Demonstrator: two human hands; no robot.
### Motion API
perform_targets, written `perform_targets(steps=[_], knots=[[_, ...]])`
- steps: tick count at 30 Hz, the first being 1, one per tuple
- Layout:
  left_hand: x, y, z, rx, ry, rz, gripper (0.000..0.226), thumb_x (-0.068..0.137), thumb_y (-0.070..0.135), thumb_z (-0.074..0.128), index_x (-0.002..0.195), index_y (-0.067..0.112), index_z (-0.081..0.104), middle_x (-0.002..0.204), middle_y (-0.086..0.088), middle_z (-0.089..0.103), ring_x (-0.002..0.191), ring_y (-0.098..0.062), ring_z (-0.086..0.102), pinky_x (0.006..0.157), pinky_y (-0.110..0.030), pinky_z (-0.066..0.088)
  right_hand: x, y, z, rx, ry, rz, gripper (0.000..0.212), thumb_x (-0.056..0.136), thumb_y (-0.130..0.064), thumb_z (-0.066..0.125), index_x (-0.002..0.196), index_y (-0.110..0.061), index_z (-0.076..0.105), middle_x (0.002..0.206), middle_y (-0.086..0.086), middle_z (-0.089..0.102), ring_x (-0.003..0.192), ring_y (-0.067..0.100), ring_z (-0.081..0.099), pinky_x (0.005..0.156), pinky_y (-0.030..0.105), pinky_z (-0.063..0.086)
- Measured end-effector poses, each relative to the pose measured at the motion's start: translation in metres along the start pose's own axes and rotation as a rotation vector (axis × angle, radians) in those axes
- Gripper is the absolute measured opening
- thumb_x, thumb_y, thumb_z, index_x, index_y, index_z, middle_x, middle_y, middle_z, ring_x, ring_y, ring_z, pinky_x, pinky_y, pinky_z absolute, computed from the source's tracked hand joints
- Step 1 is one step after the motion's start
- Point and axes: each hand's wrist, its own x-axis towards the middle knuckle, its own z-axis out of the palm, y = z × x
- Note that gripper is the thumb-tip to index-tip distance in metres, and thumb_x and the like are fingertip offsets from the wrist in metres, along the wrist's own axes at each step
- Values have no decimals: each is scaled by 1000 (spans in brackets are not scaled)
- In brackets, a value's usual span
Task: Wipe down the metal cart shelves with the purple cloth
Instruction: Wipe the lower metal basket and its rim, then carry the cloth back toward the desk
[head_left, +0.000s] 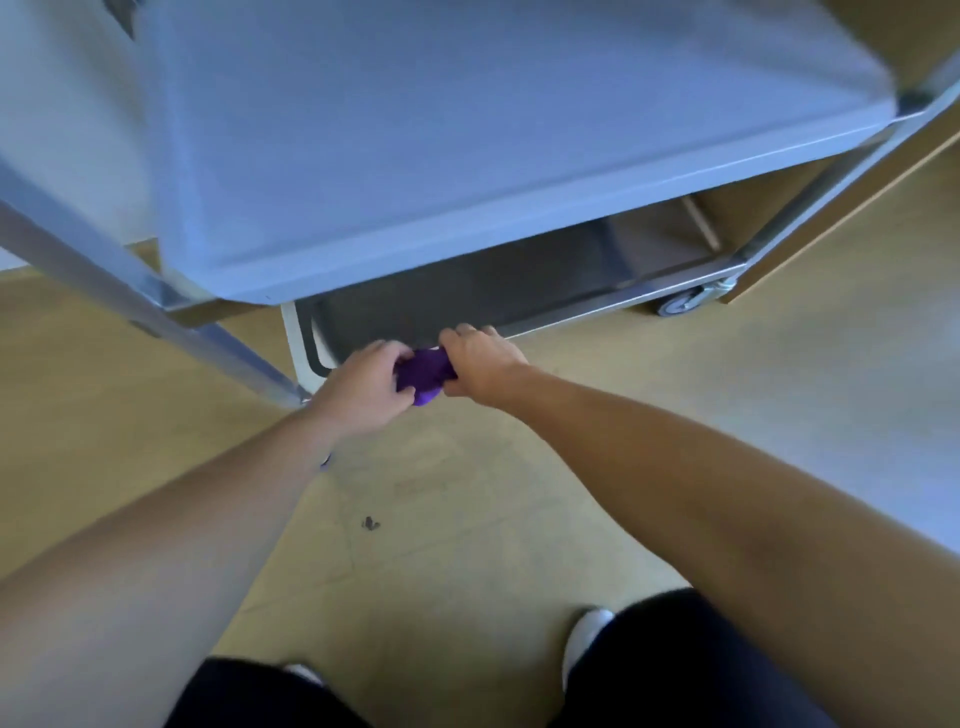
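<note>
floor (483, 493): tan, smooth, faint seams | dark speck (369, 524): on the floor near the middle | wall (62, 156): pale, upper left, down to the floor | wood-toned panel (904, 31): upper right | light: soft, cool, paler sheen on the floor at right

I see a smooth metal top shelf (467, 156) with a soft satin sheen, upper centre of the frame. The lower shelf (467, 293) is darker, duller metal. The cloth (423, 371) looks like soft, matt fabric. The floor (467, 493) is smooth and faintly glossy.
</note>
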Motion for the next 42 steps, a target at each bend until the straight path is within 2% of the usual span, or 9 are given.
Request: perform_targets(steps=[5,10,14,18,23,33,37,40,42], knots=[[-75,84,-47,277,46,12,36,84,32,61,117,17,57,118,-1,60,107,-24,58,88,-42,48,-108,-3,-64,171,6,120,45,82,-33,69,119,-17,49,120,4,54,114,30,47,82,41,51],[-157,200,-122,445,-54,122,20,88,26,53,103,16,61,104,-2,64,94,-25,61,69,-35,50,-238,4,-171,342,91,232,42,82,-32,69,116,-13,52,111,9,58,102,32,55,86,37,42],[-211,305,-190,573,-139,204,20,89,30,47,97,18,61,98,2,62,88,-24,59,67,-37,52,-346,22,-265,446,167,302,38,79,-30,69,112,-17,55,103,4,58,95,30,54,82,34,43],[-260,407,-239,587,-206,330,23,93,32,44,105,20,59,100,4,62,89,-18,59,66,-36,51,-448,45,-341,511,220,327,33,78,-28,68,107,-17,56,98,0,56,89,25,54,78,29,40],[-293,503,-264,524,-207,479,29,95,37,43,116,24,58,109,9,62,94,-12,60,72,-34,53,-540,71,-398,543,303,388,31,78,-28,66,106,-19,56,99,-1,56,88,22,52,80,33,45],[-245,624,-255,469,-221,615,30,94,39,49,119,25,59,114,13,61,93,-7,60,74,-29,52,-602,150,-448,566,482,556,35,79,-28,66,111,-22,55,104,-3,56,93,21,50,81,32,46],[-191,669,-251,453,-209,647,29,94,37,49,117,24,60,116,11,62,97,-11,60,72,-28,49,-589,201,-475,530,515,607,34,80,-27,65,112,-21,55,105,-3,56,94,21,49,82,33,46],[-141,698,-251,425,-157,653,23,93,35,51,110,25,62,108,10,63,92,-12,59,66,-28,45,-561,246,-503,497,530,614,36,81,-27,65,114,-21,55,106,-4,55,94,20,48,81,30,44],[-103,717,-254,410,-130,660,21,92,36,52,107,25,62,103,11,63,89,-11,59,67,-31,49,-536,278,-524,469,535,594,36,81,-28,65,114,-22,54,105,-5,55,94,19,48,81,29,44]])
